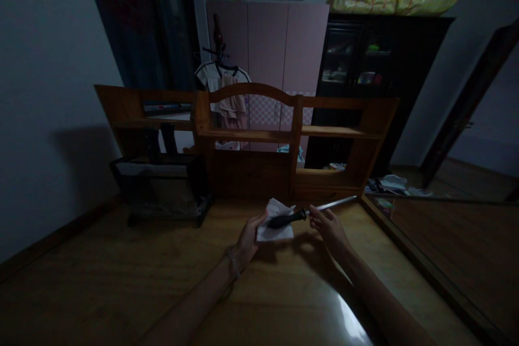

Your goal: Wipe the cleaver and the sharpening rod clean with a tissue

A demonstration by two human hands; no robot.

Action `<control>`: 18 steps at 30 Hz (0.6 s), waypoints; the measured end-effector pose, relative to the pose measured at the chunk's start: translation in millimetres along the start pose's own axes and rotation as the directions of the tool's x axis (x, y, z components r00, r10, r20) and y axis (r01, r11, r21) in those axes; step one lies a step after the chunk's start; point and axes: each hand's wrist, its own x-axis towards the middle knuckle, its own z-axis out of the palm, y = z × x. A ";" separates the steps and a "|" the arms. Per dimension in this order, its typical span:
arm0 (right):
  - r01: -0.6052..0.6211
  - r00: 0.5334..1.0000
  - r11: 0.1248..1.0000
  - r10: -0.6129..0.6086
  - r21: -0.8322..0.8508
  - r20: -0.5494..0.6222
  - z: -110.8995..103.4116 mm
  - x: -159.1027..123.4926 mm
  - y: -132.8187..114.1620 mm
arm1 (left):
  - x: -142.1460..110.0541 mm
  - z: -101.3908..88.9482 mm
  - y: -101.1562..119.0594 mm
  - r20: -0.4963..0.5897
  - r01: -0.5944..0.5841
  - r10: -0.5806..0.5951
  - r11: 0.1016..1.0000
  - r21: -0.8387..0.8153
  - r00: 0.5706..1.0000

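My left hand (248, 239) grips a white paper tissue (276, 234), with the fingers behind it. Against the tissue lies the black handle of a sharpening steel (286, 220). My right hand (329, 228) pinches the steel's metal rod just past the handle, and the rod's tip points up and to the right. Both hands are above the wooden tabletop (243, 308). To the left, a dark knife block (160, 189) with a see-through front stands on the table, two black handles rising from its top.
A wooden shelf unit (253, 134) with several compartments runs along the table's back edge. A raised wooden rim (421, 259) borders the right side. Behind are a pink wardrobe (267, 48), hanging clothes (231, 92) and a black cabinet (389, 65). A white wall (52, 119) stands at left.
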 end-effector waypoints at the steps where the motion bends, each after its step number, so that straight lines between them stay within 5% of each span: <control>1: 0.023 1.000 1.000 -0.023 -0.015 0.010 1.0 -1.3 -0.4 | -1.2 1.1 -0.8 0.011 0.004 -0.004 1.000 0.013 1.000; 5: 0.058 0.992 0.998 -0.060 0.021 0.108 7.1 -7.6 -2.6 | -4.0 3.2 -5.8 0.038 0.001 -0.004 0.997 0.073 0.999; 9: -0.072 0.976 0.997 0.062 0.038 0.209 14.2 -12.9 -2.4 | -6.0 2.8 -9.3 0.065 -0.028 0.020 0.993 0.113 0.998; 18: -0.143 0.969 0.990 0.138 0.011 0.207 18.2 -17.7 -10.0 | -14.3 13.5 -6.3 0.219 0.078 -0.096 0.993 0.090 0.971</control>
